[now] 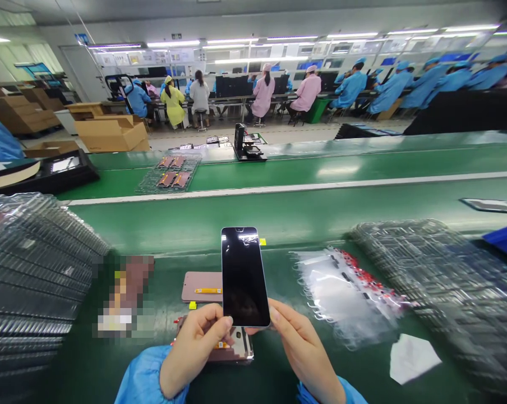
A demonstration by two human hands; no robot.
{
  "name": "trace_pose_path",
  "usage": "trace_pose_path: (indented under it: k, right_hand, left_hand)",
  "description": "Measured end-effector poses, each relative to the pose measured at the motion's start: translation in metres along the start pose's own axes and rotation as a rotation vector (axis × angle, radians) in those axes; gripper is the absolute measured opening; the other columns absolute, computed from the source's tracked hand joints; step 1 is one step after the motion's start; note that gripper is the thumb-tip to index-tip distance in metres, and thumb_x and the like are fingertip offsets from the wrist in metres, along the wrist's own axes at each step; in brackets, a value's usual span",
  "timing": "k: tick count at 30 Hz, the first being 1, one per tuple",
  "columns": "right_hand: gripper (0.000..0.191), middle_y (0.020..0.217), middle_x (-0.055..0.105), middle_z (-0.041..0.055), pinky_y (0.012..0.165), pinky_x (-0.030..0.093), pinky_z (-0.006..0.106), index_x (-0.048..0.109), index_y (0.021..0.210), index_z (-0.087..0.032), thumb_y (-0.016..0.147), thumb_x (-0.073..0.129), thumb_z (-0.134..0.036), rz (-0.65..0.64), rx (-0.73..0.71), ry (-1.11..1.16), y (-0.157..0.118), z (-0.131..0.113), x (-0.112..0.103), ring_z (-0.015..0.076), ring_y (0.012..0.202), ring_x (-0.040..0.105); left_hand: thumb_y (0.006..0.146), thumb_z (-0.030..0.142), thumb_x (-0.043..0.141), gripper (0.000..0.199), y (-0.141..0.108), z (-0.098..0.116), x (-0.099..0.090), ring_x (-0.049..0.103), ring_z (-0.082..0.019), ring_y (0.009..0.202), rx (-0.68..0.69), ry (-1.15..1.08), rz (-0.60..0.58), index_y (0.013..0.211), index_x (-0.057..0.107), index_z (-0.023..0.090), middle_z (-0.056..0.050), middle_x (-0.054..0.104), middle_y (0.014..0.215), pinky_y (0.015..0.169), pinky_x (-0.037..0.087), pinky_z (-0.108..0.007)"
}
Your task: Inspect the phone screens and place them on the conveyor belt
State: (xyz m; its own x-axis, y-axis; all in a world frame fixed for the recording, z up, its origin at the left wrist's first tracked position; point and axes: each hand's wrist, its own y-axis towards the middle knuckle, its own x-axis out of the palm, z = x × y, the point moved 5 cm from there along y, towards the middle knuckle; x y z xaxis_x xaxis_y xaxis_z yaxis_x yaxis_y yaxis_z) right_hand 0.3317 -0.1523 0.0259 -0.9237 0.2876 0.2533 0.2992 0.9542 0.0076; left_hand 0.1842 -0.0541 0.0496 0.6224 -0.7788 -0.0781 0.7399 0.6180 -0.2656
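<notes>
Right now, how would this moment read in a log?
left hand: holds phone | right hand: holds phone | phone: black front facing camera | pink panel: partly behind phone

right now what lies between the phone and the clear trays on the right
Between the phone and trays, the head view shows piled clear plastic film with red bits.

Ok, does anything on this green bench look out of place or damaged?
A white scrap lies loose at right, near the clear plastic sleeves; its irregular outline makes it look like stray litter. The phone shows no obvious damage on its visible face.
</notes>
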Motion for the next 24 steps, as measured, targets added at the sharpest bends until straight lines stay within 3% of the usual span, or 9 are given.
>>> trace_pose_path:
  k: [8, 20, 24]
  right_hand:
    - [0.036, 0.098, 0.076, 0.0072, 0.091, 0.049, 0.042, 0.066, 0.125, -0.026, 0.100, 0.046, -0.040, -0.025, -0.019, 0.036, -0.0002, -0.0058, 0.0036, 0.0265, 0.101, 0.065]
    - [0.036, 0.114, 0.074, 0.0040, 0.097, 0.048, 0.038, 0.062, 0.130, -0.031, 0.097, 0.052, -0.040, -0.071, -0.041, 0.077, -0.0025, -0.0084, 0.0041, 0.0246, 0.110, 0.064]
    - [0.036, 0.099, 0.077, 0.0042, 0.085, 0.054, 0.035, 0.062, 0.130, -0.031, 0.095, 0.057, -0.040, -0.043, 0.025, 0.040, -0.0011, -0.0014, 0.0044, 0.0226, 0.093, 0.071]
  left_hand:
    - [0.074, 0.071, 0.061, 0.056, -0.0004, -0.0041, -0.0022, 0.058, -0.016, 0.068, -0.066, -0.023, 0.002, 0.070, 0.056, 0.015, -0.003, 0.060, 0.066, 0.068, 0.051, -0.028]
    - [0.079, 0.063, 0.063, 0.051, -0.0004, -0.0032, -0.0048, 0.057, -0.015, 0.067, -0.009, -0.014, -0.012, 0.069, 0.059, 0.014, -0.003, 0.062, 0.067, 0.068, 0.047, -0.026]
    - [0.082, 0.060, 0.063, 0.049, -0.0012, -0.0031, -0.0037, 0.060, -0.015, 0.069, -0.002, -0.084, -0.055, 0.065, 0.062, 0.014, -0.004, 0.064, 0.066, 0.071, 0.048, -0.026]
